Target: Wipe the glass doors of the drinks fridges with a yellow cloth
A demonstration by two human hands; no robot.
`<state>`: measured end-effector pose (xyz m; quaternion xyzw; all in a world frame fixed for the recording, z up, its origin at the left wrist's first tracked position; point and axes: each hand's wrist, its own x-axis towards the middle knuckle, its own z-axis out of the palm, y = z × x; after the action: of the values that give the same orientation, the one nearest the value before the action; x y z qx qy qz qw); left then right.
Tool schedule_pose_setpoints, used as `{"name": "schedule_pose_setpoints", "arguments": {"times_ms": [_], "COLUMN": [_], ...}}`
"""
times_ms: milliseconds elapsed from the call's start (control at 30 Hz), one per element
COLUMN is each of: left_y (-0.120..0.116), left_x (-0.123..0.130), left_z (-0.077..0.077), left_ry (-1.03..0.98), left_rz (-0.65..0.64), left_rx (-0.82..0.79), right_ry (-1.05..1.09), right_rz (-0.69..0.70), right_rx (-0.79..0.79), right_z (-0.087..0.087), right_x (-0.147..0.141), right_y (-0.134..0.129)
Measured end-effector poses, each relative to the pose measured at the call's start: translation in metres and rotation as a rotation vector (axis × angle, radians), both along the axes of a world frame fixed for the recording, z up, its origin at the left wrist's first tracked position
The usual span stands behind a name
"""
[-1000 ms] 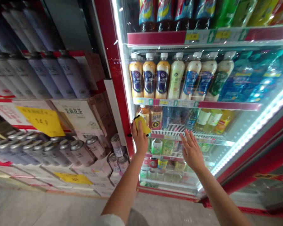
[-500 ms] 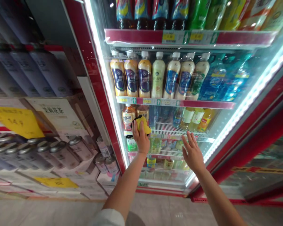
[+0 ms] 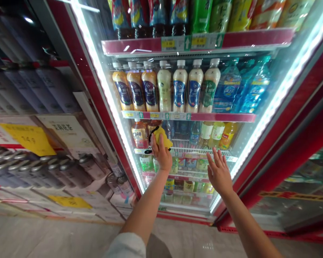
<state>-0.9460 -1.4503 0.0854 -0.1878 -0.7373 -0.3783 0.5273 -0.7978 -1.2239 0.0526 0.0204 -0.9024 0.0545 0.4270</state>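
Observation:
My left hand [image 3: 162, 154] presses a yellow cloth [image 3: 160, 137] with black trim and a dangling black loop, fingers laid over it, in front of the lit drinks cooler. Whether a glass pane lies right behind the cloth is hard to tell, though reflections show over the bottles. My right hand [image 3: 219, 173] is held up to the right, fingers stretched and spread, holding nothing. Nearest behind the cloth stands an amber bottle [image 3: 139, 134] on the cooler's third shelf. Past my right fingertips are bottles with pale green labels [image 3: 217, 134].
White-capped bottles [image 3: 165, 87] and blue bottles [image 3: 227, 89] line the cooler's second shelf. A red frame [image 3: 83, 68] with a bright light strip [image 3: 97, 68] edges it. Cans [image 3: 70, 172] on cartons stand to the left, with a yellow price sign [image 3: 28, 139]. Grey floor tiles [image 3: 188, 238] lie below.
The cooler and its bottles have shifted left in view as the camera turned. Both hands stay at nearly the same place in the picture, so they sit farther right against the shelves.

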Motion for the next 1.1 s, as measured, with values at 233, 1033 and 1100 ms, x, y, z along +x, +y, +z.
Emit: {"name": "schedule_pose_setpoints", "arguments": {"times_ms": [233,1033,1100], "left_y": [0.004,0.132,0.14], "left_x": [0.024,0.045,0.052], "left_z": [-0.049,-0.029,-0.044], "left_ry": [0.112,0.022,0.119], "left_rz": [-0.062,0.061,0.047], "left_rx": [-0.388,-0.231,-0.343], "right_ry": [-0.033,-0.008,-0.011], "right_rz": [0.024,0.063,0.074], "right_rx": [0.019,0.026,0.025], "right_z": [-0.003,-0.007,-0.009], "right_x": [0.0,0.025,0.024], "right_y": [0.013,0.097,0.1]}}
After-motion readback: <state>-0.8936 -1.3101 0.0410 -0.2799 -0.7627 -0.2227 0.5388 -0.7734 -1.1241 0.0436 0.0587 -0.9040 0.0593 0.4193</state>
